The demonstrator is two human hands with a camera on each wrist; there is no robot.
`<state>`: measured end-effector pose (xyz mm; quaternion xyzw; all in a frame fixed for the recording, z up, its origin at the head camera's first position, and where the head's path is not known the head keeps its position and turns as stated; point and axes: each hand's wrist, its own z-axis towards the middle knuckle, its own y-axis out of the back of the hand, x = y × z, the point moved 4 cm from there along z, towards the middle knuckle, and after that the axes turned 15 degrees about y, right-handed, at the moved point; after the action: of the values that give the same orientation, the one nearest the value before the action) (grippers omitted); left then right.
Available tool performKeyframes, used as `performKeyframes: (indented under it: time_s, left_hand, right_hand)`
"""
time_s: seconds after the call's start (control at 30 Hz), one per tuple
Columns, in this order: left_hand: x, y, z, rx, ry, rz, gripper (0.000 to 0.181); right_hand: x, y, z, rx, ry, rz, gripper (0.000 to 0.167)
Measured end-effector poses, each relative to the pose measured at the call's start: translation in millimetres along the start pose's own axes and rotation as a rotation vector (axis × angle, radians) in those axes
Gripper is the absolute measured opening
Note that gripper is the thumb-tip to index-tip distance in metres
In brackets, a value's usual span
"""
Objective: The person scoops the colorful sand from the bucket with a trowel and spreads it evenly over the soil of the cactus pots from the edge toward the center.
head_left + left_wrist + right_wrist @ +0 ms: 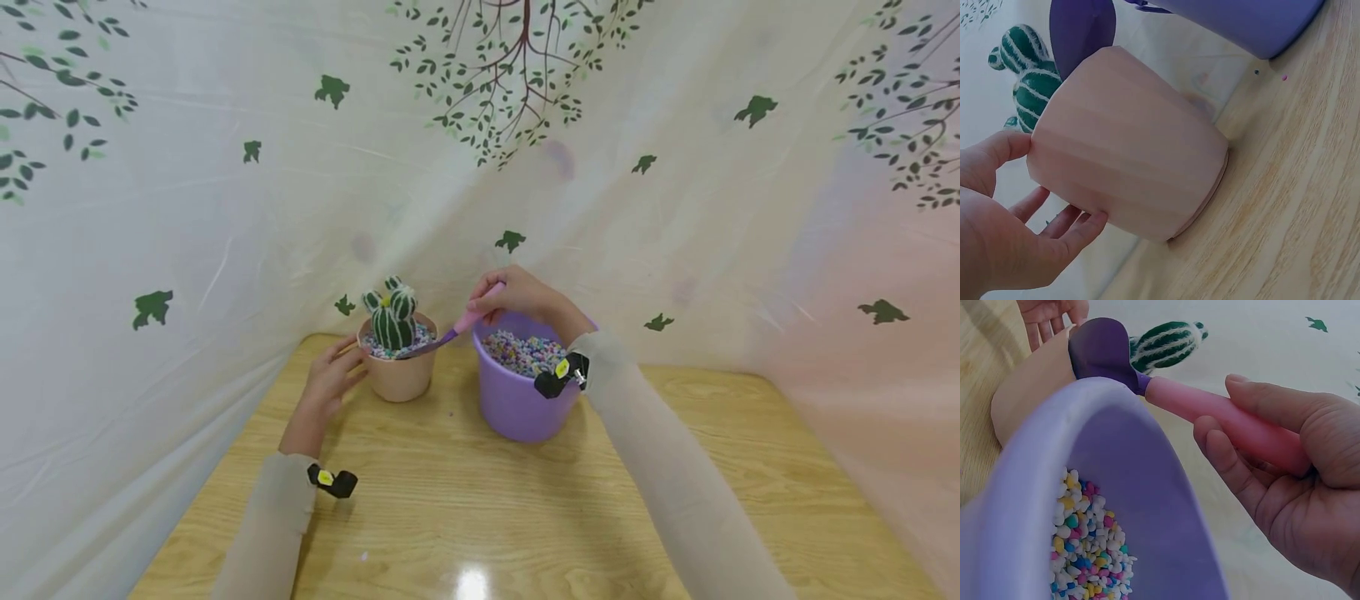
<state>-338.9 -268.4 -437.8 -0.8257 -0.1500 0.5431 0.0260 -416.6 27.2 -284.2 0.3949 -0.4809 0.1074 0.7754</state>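
A terracotta-coloured flowerpot (401,379) stands on the table at left centre, with a green-and-white striped cactus (393,325) and small pebbles in it. My left hand (332,379) holds the pot's left side, thumb at the rim and fingers round the wall in the left wrist view. In my right hand (1310,469) is the pink handle of a small trowel (1191,406), gripped between thumb and fingers. The trowel's purple blade (1082,31) lies over the pot's right rim. A purple bucket (517,408) of multicoloured pebbles (1091,544) stands below my right hand.
The wooden table (450,508) extends in front of the pot and bucket. A few stray pebbles lie on it, one pink (1284,77). A pale curtain (480,192) with printed leaves hangs close behind and along both sides.
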Motion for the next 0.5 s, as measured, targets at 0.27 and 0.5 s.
performKeyframes:
  time_s: [0.27,0.5]
  left_hand:
    - [-2.6,2.6,6.3,0.040,0.014,0.014,0.063]
    - [-2.1,3.8,12.1,0.051,0.013,0.036,0.062]
  right_hand:
    - [-6,-1,-0.1,-0.026,0.004,0.029,0.015]
    - [-7,-1,-0.2,-0.050,-0.004,0.059,0.016]
